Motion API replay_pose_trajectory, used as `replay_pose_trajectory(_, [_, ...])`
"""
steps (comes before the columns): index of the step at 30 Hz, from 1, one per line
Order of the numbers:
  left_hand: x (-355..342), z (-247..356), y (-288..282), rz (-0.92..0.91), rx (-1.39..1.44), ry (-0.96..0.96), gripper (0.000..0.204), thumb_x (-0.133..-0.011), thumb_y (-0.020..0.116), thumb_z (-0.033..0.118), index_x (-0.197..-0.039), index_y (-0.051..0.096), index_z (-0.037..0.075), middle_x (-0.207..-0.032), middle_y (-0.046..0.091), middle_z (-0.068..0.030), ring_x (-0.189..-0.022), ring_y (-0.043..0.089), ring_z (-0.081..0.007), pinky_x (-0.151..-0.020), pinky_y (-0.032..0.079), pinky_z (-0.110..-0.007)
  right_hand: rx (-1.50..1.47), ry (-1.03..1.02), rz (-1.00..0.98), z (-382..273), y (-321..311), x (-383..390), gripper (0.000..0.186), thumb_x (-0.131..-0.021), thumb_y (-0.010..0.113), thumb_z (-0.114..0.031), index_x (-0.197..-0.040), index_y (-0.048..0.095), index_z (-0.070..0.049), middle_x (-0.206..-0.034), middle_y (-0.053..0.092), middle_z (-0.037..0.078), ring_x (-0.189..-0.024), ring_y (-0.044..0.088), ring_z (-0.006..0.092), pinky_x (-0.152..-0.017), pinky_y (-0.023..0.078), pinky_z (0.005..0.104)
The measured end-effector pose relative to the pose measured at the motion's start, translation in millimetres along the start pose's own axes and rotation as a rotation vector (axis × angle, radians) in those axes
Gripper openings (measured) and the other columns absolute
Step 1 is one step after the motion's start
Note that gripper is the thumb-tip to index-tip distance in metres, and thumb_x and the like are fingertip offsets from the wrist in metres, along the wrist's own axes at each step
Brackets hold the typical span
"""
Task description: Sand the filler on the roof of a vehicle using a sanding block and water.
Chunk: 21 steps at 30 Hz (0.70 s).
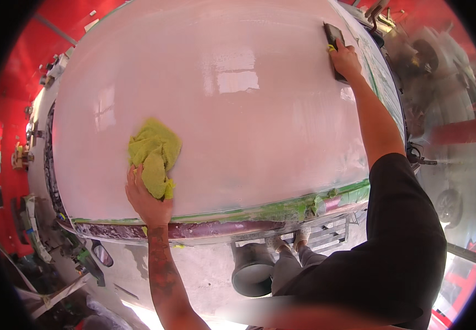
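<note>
A broad, pale pink car panel [205, 137], apparently a roof, spreads below me with a wet sheen and light reflections. On its left part, my left hand [147, 201] is closed on a yellow-green cloth [154, 142], which lies bunched against the surface. Stretched out to the far right edge, my right hand [347, 60] grips a long dark sanding block [334, 34] resting on the panel. The block's underside is hidden. Green masking tape [282, 212] runs along the near edge, above a strip of purple bodywork [221, 229].
A black bucket [252, 278] stands on the floor beside my feet, which are on a slatted platform [326, 237]. A loose car mirror [103, 254] and parts lie at the lower left. Another vehicle [441, 137] stands at the right.
</note>
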<state>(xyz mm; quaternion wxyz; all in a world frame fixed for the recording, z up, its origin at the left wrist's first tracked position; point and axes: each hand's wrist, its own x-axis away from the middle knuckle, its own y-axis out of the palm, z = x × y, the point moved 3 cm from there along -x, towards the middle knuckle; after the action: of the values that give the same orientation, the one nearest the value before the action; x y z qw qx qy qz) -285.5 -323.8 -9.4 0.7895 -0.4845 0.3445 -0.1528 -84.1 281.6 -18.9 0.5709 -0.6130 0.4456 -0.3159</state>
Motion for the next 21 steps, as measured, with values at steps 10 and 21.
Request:
replay_pose_trajectory(10, [3, 4, 6, -0.003, 0.001, 0.036, 0.075, -0.074, 0.076, 0.032, -0.138, 0.045, 0.007, -0.141, 0.045, -0.0186, -0.129, 0.043, -0.0396, -0.108, 0.03, -0.053, -0.242, -0.588, 0.013, -339, -8, 122, 0.041, -0.094, 0.047, -0.029, -0.128, 0.055, -0.008, -0.124, 0.056, 0.018, -0.116, 0.053, 0.033, -0.089, 0.049, 0.0428])
replay_pose_trajectory(21, [8, -7, 1, 0.05, 0.032, 0.063, 0.076, -0.075, 0.077, 0.028, -0.139, 0.044, 0.007, -0.143, 0.044, -0.0208, -0.129, 0.043, -0.0414, -0.107, 0.033, -0.051, -0.147, -0.285, 0.062, -112, 0, 49, 0.053, -0.093, 0.05, -0.04, -0.142, 0.046, -0.021, -0.131, 0.052, 0.02, -0.119, 0.052, 0.0386, -0.096, 0.046, 0.0491])
